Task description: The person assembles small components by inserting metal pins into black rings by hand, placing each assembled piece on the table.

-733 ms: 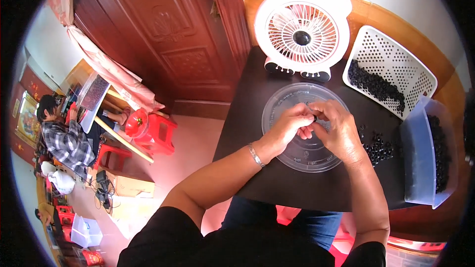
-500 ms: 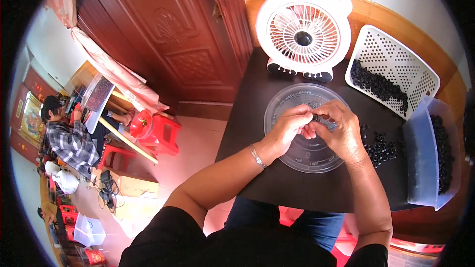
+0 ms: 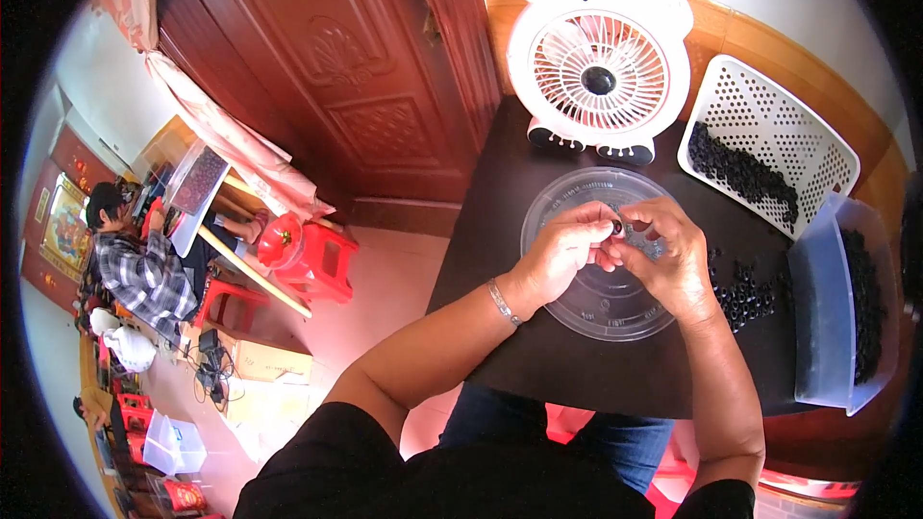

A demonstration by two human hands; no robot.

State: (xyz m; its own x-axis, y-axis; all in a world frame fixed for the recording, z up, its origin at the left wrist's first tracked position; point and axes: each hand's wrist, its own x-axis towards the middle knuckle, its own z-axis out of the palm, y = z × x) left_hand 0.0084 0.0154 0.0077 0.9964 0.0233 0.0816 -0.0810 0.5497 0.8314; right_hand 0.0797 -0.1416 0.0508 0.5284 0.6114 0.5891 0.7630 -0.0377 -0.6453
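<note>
Both my hands meet over a round clear plastic lid or shallow dish [image 3: 606, 322] on the dark table. A small black round part [image 3: 617, 228] is pinched at the fingertips of my left hand [image 3: 562, 255], which wears a silver bracelet on its wrist. Close against that part, my right hand [image 3: 678, 264] has thumb and forefinger curled in a pinch; whatever lies between them is too small to make out. Small clear bits [image 3: 642, 245] show in the dish, partly hidden by my hands. Loose black parts [image 3: 745, 298] lie right of the dish.
A white animal-shaped fan [image 3: 598, 77] stands behind the dish. At the right are a white perforated basket [image 3: 769, 101] and a translucent bin [image 3: 822, 312], both holding black parts. Further left are a red stool [image 3: 327, 259] and a person in a checked shirt [image 3: 144, 264].
The view has shifted slightly, moving the scene a little right and down. My right fingers have parted somewhat, and the black part shows more plainly at my left fingertips.
</note>
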